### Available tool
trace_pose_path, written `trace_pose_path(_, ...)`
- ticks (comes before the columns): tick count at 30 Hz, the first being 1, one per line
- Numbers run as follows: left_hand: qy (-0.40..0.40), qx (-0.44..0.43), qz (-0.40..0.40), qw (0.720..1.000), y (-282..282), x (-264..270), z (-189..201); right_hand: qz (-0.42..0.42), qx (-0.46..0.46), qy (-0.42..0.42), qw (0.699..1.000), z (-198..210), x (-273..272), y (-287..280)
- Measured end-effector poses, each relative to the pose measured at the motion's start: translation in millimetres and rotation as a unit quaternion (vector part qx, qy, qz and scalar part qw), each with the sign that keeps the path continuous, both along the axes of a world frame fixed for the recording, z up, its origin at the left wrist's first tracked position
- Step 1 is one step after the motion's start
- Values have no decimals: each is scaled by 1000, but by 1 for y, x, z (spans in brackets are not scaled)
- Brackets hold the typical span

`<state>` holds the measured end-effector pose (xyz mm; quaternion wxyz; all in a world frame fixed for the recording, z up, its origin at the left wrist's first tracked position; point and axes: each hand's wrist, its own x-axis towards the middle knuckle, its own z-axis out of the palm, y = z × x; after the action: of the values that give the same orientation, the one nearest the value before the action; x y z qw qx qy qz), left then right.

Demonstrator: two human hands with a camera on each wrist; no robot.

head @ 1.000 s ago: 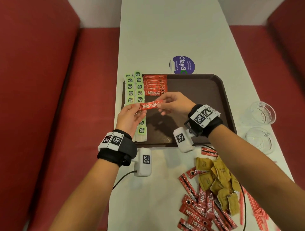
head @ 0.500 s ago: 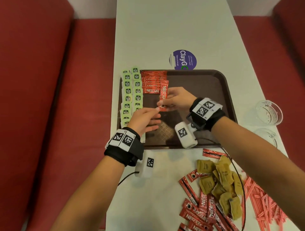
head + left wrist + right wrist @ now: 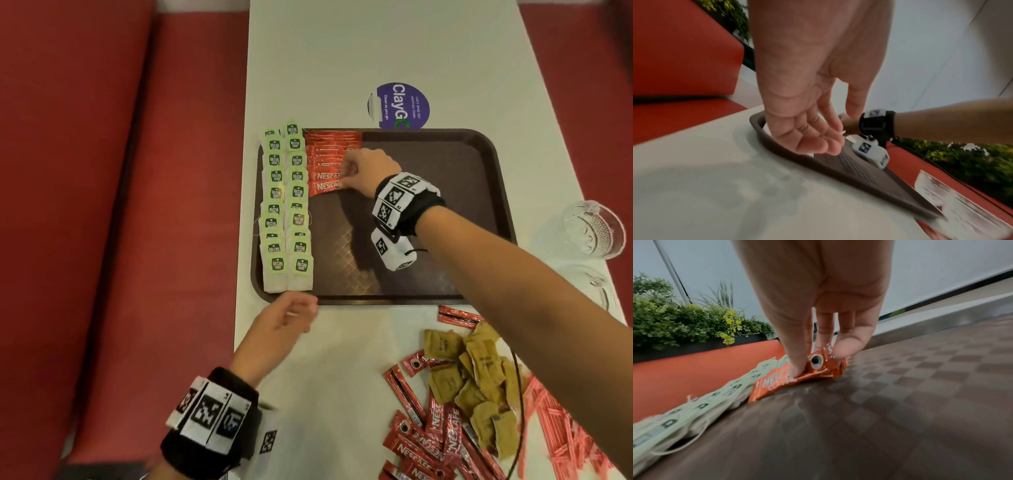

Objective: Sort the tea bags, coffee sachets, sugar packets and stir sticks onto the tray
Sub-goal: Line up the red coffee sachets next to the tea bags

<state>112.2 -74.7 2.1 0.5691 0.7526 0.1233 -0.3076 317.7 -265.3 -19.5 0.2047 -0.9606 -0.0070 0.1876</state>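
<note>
A brown tray [image 3: 445, 171] lies on the white table. Two rows of green-tagged tea bags [image 3: 286, 205] run along its left side, with a stack of red coffee sachets [image 3: 329, 150] beside them at the far end. My right hand [image 3: 346, 178] pinches the right end of one coffee sachet [image 3: 325, 187], which lies flat at the near end of that stack. In the right wrist view the thumb and fingers [image 3: 797, 368] grip this sachet [image 3: 777, 382] against the tray floor. My left hand [image 3: 301, 310] hovers over the table by the tray's near left corner, fingers loosely curled [image 3: 830, 142] and empty.
Near right on the table lie loose coffee sachets [image 3: 424, 442], brown sugar packets [image 3: 472, 380] and red stir sticks [image 3: 565, 435]. Two glass cups [image 3: 594, 228] stand right of the tray. A purple sticker [image 3: 400, 106] lies beyond it. Red benches flank the table.
Both hands held the sachet above the tray. The left hand let go and drew back to the near table edge; the right hand carried the sachet to the stack and laid it down.
</note>
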Motion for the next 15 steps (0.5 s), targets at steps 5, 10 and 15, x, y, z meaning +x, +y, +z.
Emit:
trace_pose_path(5, -20, 3, -144, 989, -24, -46, -12, -31, 18, -13, 999, -4, -2, -4)
trace_pose_path(10, -38, 29, -328, 944, -53, -72, -9, -41, 19, -25, 999, -5, -2, -7)
trace_pose_path(15, -33, 20, -287, 957, -54, -75, -9, -29, 14, -41, 999, -8, -3, -2)
